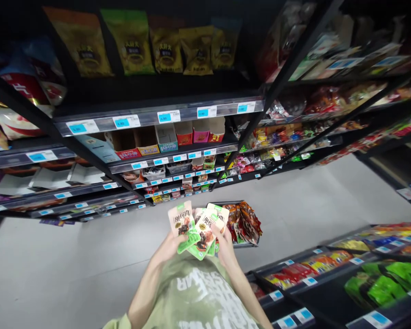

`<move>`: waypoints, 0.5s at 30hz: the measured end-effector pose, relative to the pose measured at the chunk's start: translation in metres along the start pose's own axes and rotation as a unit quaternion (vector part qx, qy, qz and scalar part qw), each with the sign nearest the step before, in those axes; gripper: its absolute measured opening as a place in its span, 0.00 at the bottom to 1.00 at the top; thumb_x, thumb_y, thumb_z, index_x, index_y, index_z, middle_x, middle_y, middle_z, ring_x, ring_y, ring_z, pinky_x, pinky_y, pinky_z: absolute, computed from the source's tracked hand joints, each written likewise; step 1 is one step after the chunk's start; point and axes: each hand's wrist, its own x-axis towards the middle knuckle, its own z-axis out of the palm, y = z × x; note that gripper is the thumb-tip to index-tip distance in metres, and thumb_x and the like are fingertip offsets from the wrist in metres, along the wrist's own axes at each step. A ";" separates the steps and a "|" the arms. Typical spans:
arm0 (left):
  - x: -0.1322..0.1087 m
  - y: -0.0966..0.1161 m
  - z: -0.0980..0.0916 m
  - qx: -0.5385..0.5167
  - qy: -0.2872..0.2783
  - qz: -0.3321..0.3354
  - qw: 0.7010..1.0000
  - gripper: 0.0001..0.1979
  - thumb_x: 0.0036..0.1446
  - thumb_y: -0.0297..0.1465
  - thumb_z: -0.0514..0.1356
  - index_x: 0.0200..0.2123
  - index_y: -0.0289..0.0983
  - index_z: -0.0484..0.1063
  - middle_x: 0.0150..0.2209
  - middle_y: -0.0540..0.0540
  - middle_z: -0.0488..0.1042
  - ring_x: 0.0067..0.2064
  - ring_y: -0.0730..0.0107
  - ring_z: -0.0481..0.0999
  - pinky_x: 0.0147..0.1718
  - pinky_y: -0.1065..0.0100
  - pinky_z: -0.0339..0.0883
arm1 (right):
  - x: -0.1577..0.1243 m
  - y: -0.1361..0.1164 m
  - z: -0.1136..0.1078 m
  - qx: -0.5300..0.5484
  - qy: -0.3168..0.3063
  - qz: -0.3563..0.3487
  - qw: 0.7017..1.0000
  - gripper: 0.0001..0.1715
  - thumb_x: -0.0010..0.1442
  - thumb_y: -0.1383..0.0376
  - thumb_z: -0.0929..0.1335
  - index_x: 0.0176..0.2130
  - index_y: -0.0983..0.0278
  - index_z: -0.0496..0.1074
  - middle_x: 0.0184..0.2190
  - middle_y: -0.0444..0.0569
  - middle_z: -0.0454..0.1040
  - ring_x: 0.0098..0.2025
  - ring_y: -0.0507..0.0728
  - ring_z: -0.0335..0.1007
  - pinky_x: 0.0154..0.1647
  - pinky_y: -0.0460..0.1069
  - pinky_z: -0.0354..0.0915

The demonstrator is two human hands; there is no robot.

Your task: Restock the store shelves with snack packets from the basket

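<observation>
Both hands, left [169, 246] and right [222, 240], grip fanned snack packets [197, 228] between them.

Both forearms reach forward, bent inward; left hand [167, 249] and right hand [224, 244] sit close together — fingers curled shut.

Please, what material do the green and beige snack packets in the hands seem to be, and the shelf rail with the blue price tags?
The snack packets look like thin printed plastic film with a slight gloss; their edges bend softly. The left hand and right hand grip them. The shelf rail appears to be clear, shiny plastic over dark metal, though this is uncertain.
</observation>
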 end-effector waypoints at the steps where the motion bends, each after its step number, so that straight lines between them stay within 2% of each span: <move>1: -0.004 0.004 0.004 0.030 0.009 0.021 0.999 0.28 0.44 0.30 0.69 0.52 0.42 0.77 0.58 0.43 0.73 0.63 0.44 0.66 0.63 0.52 0.60 | 0.000 0.000 0.001 0.002 0.008 0.007 1.000 0.26 0.54 0.56 0.75 0.52 0.57 0.73 0.51 0.49 0.78 0.54 0.63 0.74 0.53 0.56 0.70; 4: -0.017 0.012 0.019 0.159 0.030 0.101 0.982 0.28 0.49 0.29 0.65 0.56 0.43 0.74 0.61 0.44 0.70 0.66 0.49 0.62 0.67 0.56 0.51 | -0.001 -0.003 0.005 0.009 0.024 0.015 1.000 0.29 0.53 0.55 0.75 0.52 0.59 0.73 0.50 0.51 0.79 0.51 0.64 0.75 0.49 0.56 0.72; 6: -0.026 0.012 0.031 0.281 0.018 0.154 0.947 0.31 0.54 0.26 0.59 0.62 0.44 0.68 0.62 0.44 0.68 0.65 0.52 0.62 0.67 0.56 0.50 | -0.002 -0.005 0.009 0.011 0.025 -0.004 1.000 0.29 0.52 0.55 0.75 0.52 0.60 0.73 0.49 0.52 0.79 0.50 0.64 0.76 0.48 0.56 0.73; 8: -0.032 0.007 0.042 0.418 0.012 0.192 0.888 0.37 0.54 0.22 0.53 0.67 0.45 0.59 0.62 0.42 0.66 0.63 0.53 0.63 0.64 0.54 0.55 | -0.002 -0.006 0.012 0.008 0.024 -0.025 0.999 0.27 0.52 0.54 0.75 0.50 0.60 0.74 0.46 0.50 0.80 0.48 0.64 0.77 0.46 0.55 0.73; 11: -0.037 -0.004 0.054 0.587 0.064 0.215 0.778 0.44 0.50 0.18 0.52 0.70 0.44 0.51 0.58 0.37 0.63 0.58 0.51 0.63 0.57 0.52 0.62 | -0.002 -0.005 0.015 -0.003 0.029 -0.053 0.998 0.24 0.51 0.54 0.75 0.47 0.59 0.75 0.45 0.49 0.81 0.47 0.62 0.77 0.44 0.53 0.73; 13: -0.038 -0.009 0.059 0.664 0.107 0.217 0.708 0.43 0.52 0.21 0.55 0.71 0.43 0.49 0.55 0.36 0.61 0.56 0.48 0.62 0.54 0.50 0.62 | -0.002 -0.004 0.016 -0.009 0.036 -0.069 0.997 0.24 0.51 0.55 0.74 0.48 0.58 0.75 0.46 0.48 0.81 0.48 0.62 0.76 0.44 0.52 0.72; 15: -0.037 -0.010 0.060 0.714 0.138 0.213 0.653 0.40 0.57 0.28 0.57 0.71 0.43 0.48 0.53 0.35 0.61 0.53 0.47 0.62 0.52 0.49 0.61 | -0.003 -0.005 0.017 -0.008 0.037 -0.081 0.996 0.25 0.51 0.57 0.74 0.49 0.58 0.74 0.48 0.48 0.80 0.49 0.61 0.75 0.47 0.52 0.71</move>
